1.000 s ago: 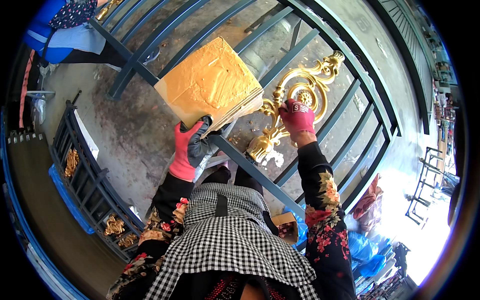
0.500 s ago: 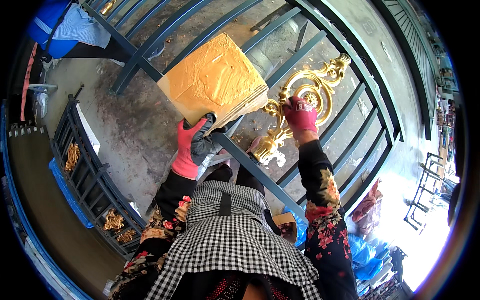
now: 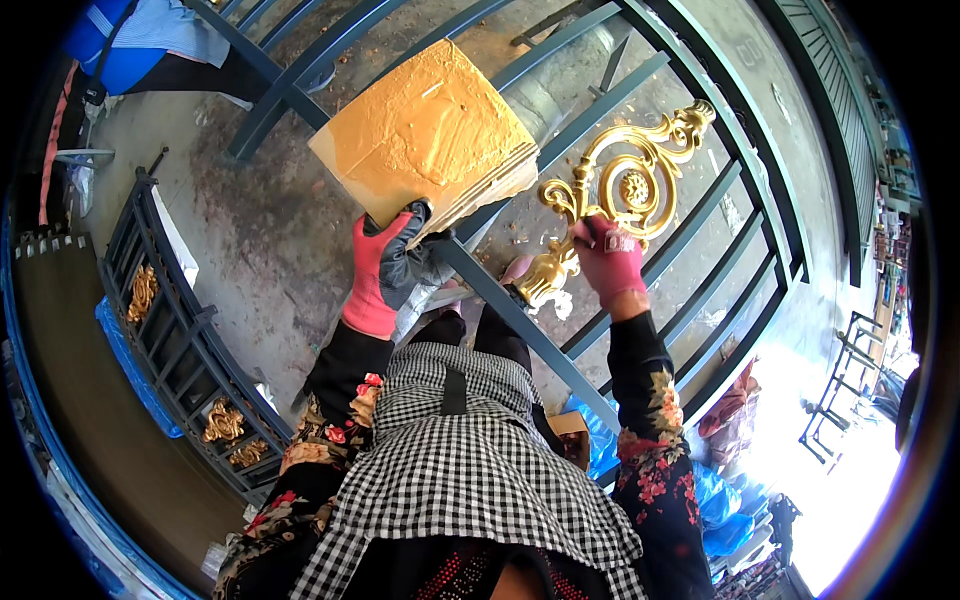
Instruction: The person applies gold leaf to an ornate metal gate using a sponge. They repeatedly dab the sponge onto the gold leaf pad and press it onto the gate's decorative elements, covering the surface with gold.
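My left hand (image 3: 385,262), in a pink glove with a black palm, is closed on the near corner of a thick square board (image 3: 425,130). It looks like layered cardboard, and orange-yellow paste covers most of its top. To the right, a gold scrollwork ornament (image 3: 664,196) with a flower at its centre is set among the bars of a dark blue-grey metal railing (image 3: 590,120). My right hand (image 3: 610,260), also in a pink glove, is against the ornament's lower scrolls with its fingers bent together. Whatever those fingers hold, if anything, is hidden.
Another dark railing piece with gold ornaments (image 3: 222,420) stands at the left. Blue plastic bags (image 3: 725,510) and an open cardboard box (image 3: 572,437) lie near me on the right. A dark metal frame (image 3: 835,385) is farther right. A blue-covered thing (image 3: 125,55) is at the far left.
My right hand has moved slightly right and nearer to me along the ornament. The board, still in my left hand, sits slightly higher in view. The view itself has shifted a little.
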Demonstrator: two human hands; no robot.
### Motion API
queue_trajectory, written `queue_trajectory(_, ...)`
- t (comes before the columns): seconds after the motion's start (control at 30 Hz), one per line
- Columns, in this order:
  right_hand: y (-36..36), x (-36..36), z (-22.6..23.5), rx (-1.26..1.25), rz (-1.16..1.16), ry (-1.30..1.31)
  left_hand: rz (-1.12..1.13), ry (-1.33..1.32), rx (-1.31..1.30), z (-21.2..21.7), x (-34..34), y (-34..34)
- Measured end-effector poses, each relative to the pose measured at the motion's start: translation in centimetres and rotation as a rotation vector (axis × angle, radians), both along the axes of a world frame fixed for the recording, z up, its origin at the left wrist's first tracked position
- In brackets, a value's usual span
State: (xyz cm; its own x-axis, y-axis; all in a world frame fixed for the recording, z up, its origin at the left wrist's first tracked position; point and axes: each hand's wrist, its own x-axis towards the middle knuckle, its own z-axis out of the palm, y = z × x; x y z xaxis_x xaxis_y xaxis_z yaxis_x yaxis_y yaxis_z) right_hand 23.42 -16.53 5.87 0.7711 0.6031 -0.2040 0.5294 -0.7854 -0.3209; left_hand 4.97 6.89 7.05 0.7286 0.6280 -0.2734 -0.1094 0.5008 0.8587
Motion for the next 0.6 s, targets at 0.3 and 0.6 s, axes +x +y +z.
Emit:
queue_trajectory(0.3, 1.9, -4.0, 1.7, -0.046, 0.362, 0.026, 0.026, 0.001, 0.09, -1.0, -0.9, 0.5)
queue_trajectory(0.6, 5.1, -4.4, 0.9, -0.351, 0.586, -0.068, 0.097, -0.125, -0.152, -0.3, -3.3, 1.0)
